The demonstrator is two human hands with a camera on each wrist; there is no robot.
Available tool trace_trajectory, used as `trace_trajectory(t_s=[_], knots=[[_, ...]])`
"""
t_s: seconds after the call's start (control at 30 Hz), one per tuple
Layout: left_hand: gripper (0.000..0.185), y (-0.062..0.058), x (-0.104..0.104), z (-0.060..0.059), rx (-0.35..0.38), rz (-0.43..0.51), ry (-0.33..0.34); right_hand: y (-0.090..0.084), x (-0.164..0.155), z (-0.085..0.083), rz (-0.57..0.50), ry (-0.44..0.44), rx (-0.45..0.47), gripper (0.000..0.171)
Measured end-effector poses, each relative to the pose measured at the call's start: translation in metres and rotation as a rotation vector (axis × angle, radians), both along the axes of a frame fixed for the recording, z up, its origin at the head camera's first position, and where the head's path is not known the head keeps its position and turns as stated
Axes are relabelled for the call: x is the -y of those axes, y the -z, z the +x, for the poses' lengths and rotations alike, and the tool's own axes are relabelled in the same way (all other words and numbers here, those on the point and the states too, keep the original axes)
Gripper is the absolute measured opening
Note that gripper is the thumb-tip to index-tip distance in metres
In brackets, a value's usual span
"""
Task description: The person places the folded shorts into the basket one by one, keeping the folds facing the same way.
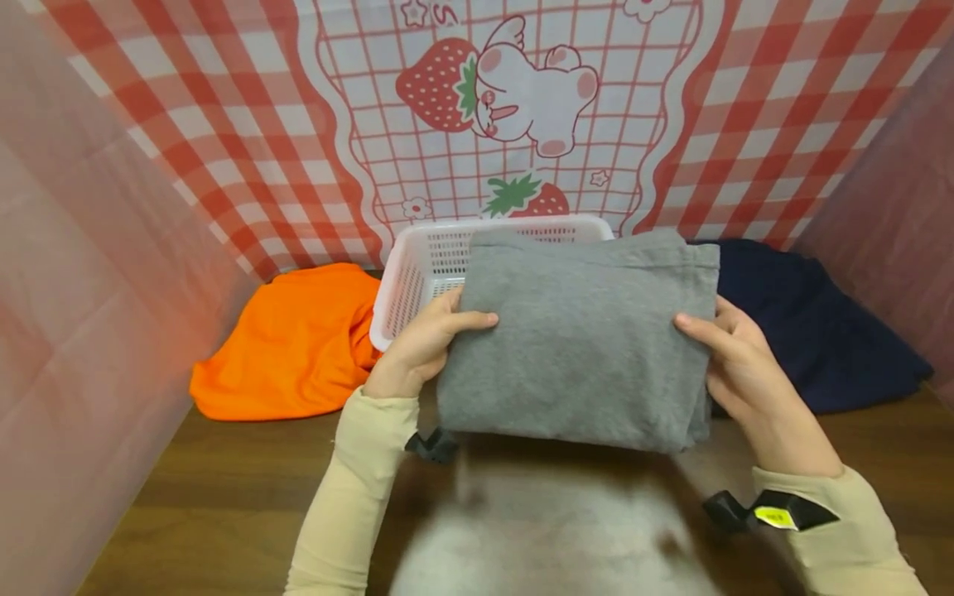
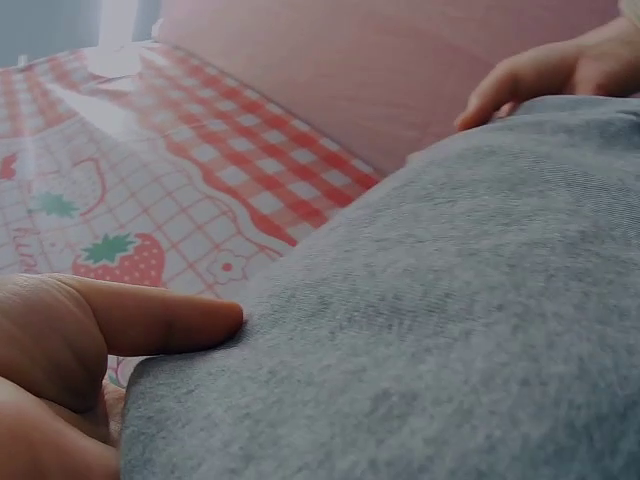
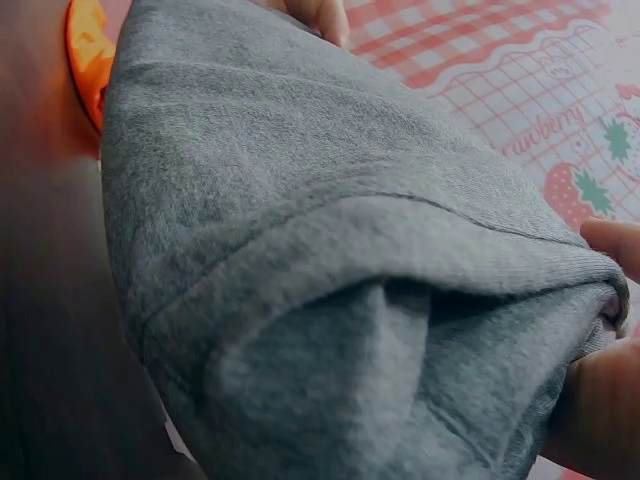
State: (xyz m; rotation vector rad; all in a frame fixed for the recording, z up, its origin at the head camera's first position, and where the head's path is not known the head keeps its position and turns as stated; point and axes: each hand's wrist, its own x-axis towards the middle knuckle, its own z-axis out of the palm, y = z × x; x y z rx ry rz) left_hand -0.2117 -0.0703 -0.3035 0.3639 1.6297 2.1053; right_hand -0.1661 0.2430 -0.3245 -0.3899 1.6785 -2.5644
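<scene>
A folded grey cloth garment [image 1: 574,348] is held up between both hands, in front of a white plastic basket [image 1: 402,290]. My left hand [image 1: 421,343] pinches its left edge, thumb on the near face and the other fingers behind. On the opposite edge, my right hand [image 1: 745,372] grips in the same way. In the left wrist view the left thumb [image 2: 170,318] presses on the grey fabric [image 2: 420,320]. The right wrist view shows a stitched hem and open folds at the garment's side [image 3: 380,260]. Much of the basket is hidden behind the cloth.
Orange cloth [image 1: 291,348] lies left of the basket, and dark navy cloth [image 1: 835,331] lies to the right. A brown wooden table [image 1: 224,488] carries them. Behind hangs a red-checked strawberry-print sheet [image 1: 522,108], with pinkish cloth walls [image 1: 97,290] on both sides.
</scene>
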Motion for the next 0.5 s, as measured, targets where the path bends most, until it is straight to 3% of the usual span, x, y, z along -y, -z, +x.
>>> trace_trajectory(t_s=[0.2, 0.4, 0.5], knots=[[0.029, -0.005, 0.006, 0.001, 0.007, 0.002, 0.033, -0.003, 0.004, -0.005, -0.021, -0.059, 0.01, 0.045], [0.04, -0.011, 0.011, 0.003, 0.002, 0.033, 0.151, -0.013, 0.01, -0.013, -0.048, -0.087, 0.02, 0.044], [0.044, -0.013, 0.013, 0.0, -0.017, 0.027, 0.153, -0.018, 0.014, -0.018, -0.046, -0.085, 0.045, 0.04]])
